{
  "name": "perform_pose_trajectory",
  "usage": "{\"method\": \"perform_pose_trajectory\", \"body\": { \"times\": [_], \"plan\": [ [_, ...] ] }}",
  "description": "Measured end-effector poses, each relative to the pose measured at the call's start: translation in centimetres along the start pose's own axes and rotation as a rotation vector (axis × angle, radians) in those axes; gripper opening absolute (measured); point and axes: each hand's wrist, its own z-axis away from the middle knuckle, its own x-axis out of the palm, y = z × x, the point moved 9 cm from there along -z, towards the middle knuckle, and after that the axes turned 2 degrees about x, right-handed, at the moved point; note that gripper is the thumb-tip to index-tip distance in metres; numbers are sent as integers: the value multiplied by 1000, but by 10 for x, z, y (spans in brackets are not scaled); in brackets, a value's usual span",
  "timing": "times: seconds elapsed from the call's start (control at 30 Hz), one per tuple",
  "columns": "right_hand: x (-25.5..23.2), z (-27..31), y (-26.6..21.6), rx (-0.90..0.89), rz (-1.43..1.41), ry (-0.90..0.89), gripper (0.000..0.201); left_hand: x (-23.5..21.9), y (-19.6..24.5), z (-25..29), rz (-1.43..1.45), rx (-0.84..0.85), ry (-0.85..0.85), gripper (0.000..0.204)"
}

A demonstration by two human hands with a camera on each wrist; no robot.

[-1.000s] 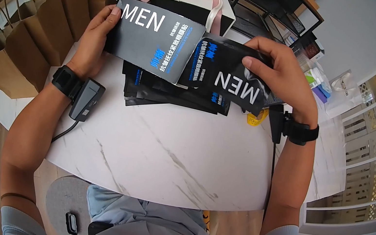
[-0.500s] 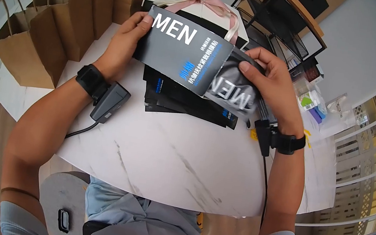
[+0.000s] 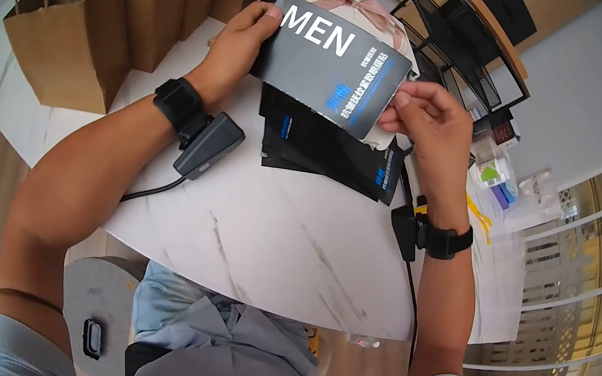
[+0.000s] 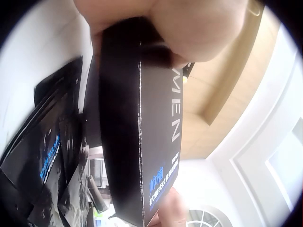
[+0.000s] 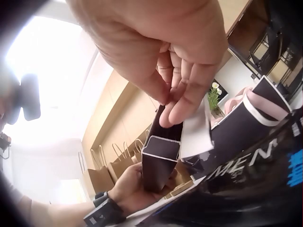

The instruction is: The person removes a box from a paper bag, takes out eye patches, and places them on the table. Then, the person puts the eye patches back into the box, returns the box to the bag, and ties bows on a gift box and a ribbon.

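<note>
In the head view my left hand [image 3: 238, 48] grips the left end of a grey carton [image 3: 311, 72] lettered MEN, raised above the table and tilted. At its opposite end, my right hand [image 3: 437, 123] has bent fingers and thumb pinching a dark edge of the opening. The right wrist view shows that end with a small folded side flap [image 5: 163, 147] and a pale flap [image 5: 196, 135] standing out. No sachet shows outside the carton's mouth. Below the carton lies a stack of black eye mask sachets [image 3: 322, 156], partly covered by it.
Brown paper bags [image 3: 64, 40] with handles stand at the left. Behind the carton is a white box with a pink ribbon bow [image 3: 361, 5]. A dark shelf rack [image 3: 465, 49] is at the back right. Cables run from both wrist cameras.
The black sachet in my right hand has slid into the carton and no longer shows outside it. My right hand has moved up against the opening. The head view has shifted too.
</note>
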Motion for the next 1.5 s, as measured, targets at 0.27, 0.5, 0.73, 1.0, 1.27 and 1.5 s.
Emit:
{"method": "perform_pose_trajectory", "body": {
  "times": [0.27, 0.5, 0.73, 1.0, 1.27, 1.5],
  "plan": [
    [-4, 23, 39, -153, 1077, -221, 54, -7, 0, -5, 33, 30, 90, 42],
    [-7, 25, 47, 37, 1012, -165, 56, -14, 0, -6, 28, -16, 109, 35],
    [-72, 27, 27, -164, 704, 263, 19, -17, 0, -7, 26, -32, 136, 35],
    [-104, 30, -13, -177, 296, 391, 16, -16, -2, -7, 8, -20, 107, 35],
    [-68, 17, -16, -78, 440, 109, 13, -18, -4, -10, 0, -3, 98, 36],
    [-78, 4, -10, 56, 402, 14, 11, -9, 1, -7, -24, 24, 18, 35]
  ]
}}
